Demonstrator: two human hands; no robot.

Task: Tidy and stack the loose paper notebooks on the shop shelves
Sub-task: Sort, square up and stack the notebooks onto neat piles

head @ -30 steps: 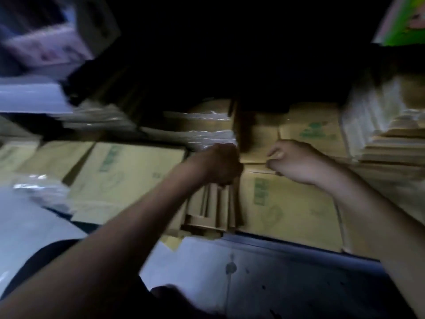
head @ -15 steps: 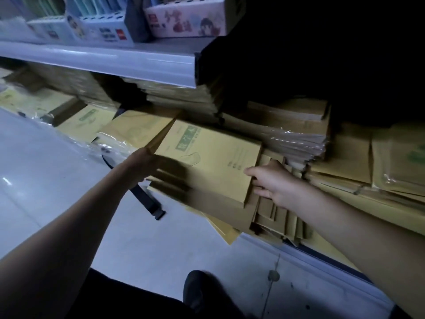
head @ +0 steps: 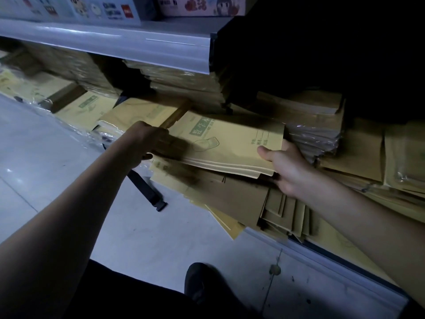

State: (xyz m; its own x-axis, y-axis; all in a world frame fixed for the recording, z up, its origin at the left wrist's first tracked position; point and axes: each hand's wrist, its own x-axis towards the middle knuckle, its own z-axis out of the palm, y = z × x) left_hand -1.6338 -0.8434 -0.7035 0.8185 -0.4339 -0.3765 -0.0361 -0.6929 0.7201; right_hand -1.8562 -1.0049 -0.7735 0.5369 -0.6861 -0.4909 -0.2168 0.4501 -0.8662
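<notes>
Lower shelf bay, seen from above. At far left, plastic-wrapped notebook packs [head: 87, 109] lie flat under the upper shelf edge [head: 115, 42]. The left hand [head: 147, 143] grips the left end of a thin bundle of notebooks [head: 230, 148]. The bundle is held level just above a disordered pile of loose notebooks [head: 232, 199] on the bottom shelf. The right hand [head: 285, 166] pinches its right end, thumb on the cover. A wrapped stack [head: 315, 132] lies behind.

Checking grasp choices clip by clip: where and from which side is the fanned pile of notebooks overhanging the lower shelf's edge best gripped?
Probably the near ends of the fanned notebooks, from the aisle side, fingers under and thumb on top. Those ends jut free past the shelf edge; the far ends run under the held stack.
</notes>
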